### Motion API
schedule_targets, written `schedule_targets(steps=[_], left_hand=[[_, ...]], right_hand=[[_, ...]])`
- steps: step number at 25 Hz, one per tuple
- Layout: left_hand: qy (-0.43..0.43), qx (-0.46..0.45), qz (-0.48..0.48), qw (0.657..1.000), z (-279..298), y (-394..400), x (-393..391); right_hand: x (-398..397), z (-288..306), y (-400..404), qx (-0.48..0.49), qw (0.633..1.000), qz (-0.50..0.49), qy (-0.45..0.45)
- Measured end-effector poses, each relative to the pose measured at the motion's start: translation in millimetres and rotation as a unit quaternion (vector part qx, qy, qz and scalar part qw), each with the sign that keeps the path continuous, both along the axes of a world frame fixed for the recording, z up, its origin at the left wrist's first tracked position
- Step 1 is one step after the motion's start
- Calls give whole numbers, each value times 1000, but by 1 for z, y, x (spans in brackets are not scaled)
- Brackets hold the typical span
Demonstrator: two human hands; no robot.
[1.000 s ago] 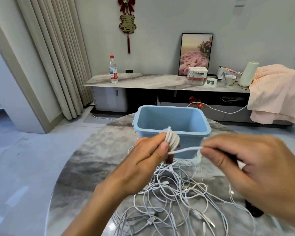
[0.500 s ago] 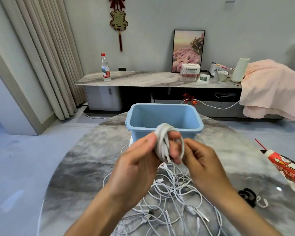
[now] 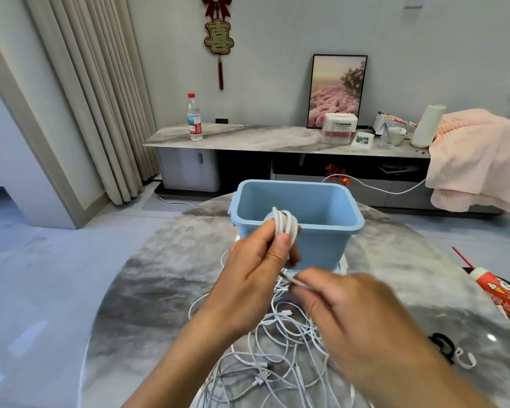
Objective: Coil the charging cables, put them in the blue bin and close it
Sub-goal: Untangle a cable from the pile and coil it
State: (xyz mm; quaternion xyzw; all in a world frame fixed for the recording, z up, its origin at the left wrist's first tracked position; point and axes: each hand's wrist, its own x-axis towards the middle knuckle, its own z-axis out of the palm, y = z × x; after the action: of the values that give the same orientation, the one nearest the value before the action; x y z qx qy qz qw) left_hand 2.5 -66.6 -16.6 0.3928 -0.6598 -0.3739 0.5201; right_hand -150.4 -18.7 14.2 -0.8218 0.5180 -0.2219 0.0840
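Note:
My left hand [image 3: 255, 269] grips a coiled white charging cable [image 3: 284, 222], held up in front of the near wall of the open blue bin [image 3: 333, 231]. My right hand [image 3: 345, 307] is lower and to the right, pinching the loose end of that cable [image 3: 290, 279] between thumb and fingers. A tangle of several loose white cables [image 3: 280, 348] lies on the round marble table [image 3: 165, 290] under both hands. The bin looks empty inside. A white flat piece shows under the bin's base [image 3: 340, 265].
A red and white tube [image 3: 501, 298] lies at the table's right edge, with black bands and a white clip [image 3: 454, 351] near it. Beyond the table stand a low marble cabinet [image 3: 262, 139] with a water bottle [image 3: 194, 119] and a pink blanket [image 3: 477, 160].
My right hand has dropped from the coil, drawing the cable's free end down and to the right. My left hand keeps holding the coil in front of the bin.

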Motion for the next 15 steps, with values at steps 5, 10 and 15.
schedule_targets(steps=[5, 10, 15], left_hand=[[52, 99, -180, 977, 6, 9, -11], [199, 172, -280, 923, 8, 13, -14], [410, 260, -270, 832, 5, 7, -9]], right_hand=[[-49, 29, -22, -140, 974, 57, -167], [-52, -6, -54, 4, 900, 32, -434], [-26, -37, -47, 77, 864, -22, -497]])
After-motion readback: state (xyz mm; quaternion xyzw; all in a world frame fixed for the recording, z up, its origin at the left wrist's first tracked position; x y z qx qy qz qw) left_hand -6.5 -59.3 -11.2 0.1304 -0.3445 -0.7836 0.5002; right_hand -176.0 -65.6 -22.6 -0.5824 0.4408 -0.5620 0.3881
